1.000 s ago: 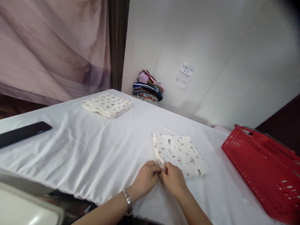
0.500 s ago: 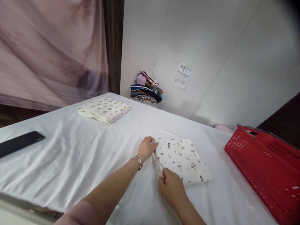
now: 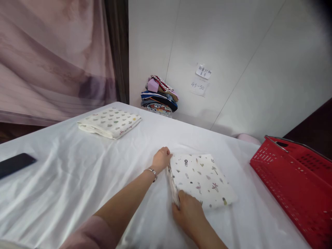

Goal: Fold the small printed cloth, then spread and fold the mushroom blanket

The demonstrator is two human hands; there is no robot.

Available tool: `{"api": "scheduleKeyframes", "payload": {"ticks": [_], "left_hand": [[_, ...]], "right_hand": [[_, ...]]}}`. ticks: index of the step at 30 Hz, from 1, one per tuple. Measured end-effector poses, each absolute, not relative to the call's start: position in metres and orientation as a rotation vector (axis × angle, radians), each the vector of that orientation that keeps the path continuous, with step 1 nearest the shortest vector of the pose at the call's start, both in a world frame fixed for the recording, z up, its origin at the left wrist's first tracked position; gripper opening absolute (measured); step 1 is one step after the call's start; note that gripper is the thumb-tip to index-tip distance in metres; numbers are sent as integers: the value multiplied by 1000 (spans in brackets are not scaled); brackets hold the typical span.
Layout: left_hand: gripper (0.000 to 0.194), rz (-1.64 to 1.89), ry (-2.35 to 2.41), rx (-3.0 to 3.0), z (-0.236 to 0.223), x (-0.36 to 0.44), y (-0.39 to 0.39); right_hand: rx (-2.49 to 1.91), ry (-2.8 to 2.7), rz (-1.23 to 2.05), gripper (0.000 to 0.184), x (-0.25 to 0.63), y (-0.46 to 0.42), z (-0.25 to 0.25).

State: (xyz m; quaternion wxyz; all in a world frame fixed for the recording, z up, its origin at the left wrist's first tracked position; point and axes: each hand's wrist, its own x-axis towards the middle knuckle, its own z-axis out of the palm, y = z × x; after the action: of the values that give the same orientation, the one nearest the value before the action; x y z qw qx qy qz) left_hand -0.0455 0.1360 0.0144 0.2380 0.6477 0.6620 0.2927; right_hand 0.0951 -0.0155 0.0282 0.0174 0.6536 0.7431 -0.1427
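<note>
A folded white cloth printed with small palm trees, a flamingo and other motifs lies on the white-covered table. My left hand, with a bracelet at the wrist, is closed on the cloth's far left corner. At the near left corner my right hand grips the layered edge, its thumb against the folds. Between the two hands the stacked layers of the left edge stand in a fairly straight line. Some fingertips of both hands are hidden.
Another folded cream cloth with a leaf-like print lies at the back left. A black phone rests at the left edge. On the right stands a red perforated basket. Piled fabrics sit beyond the table by the wall.
The left edge of the cloth looks straighter and tighter between my hands. My left fingers have closed more on the corner. The view has shifted slightly.
</note>
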Motion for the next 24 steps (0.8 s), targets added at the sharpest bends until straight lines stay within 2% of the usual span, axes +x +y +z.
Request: {"api": "scheduleKeyframes", "payload": {"ticks": [4, 9, 16, 21, 24], "left_hand": [[7, 837, 1760, 1666, 9, -50, 139], [24, 827, 1743, 1690, 8, -54, 131], [17, 639, 1828, 1778, 20, -48, 133], [10, 853, 1797, 1778, 22, -48, 143], [12, 797, 1847, 1628, 15, -51, 149]], "right_hand": [[2000, 2299, -442, 16, 95, -13, 30], [1983, 2306, -421, 18, 96, -12, 29], [1976, 2317, -417, 18, 96, -11, 28], [1955, 2344, -438, 17, 95, -10, 29], [1927, 2373, -443, 19, 93, -9, 29]]}}
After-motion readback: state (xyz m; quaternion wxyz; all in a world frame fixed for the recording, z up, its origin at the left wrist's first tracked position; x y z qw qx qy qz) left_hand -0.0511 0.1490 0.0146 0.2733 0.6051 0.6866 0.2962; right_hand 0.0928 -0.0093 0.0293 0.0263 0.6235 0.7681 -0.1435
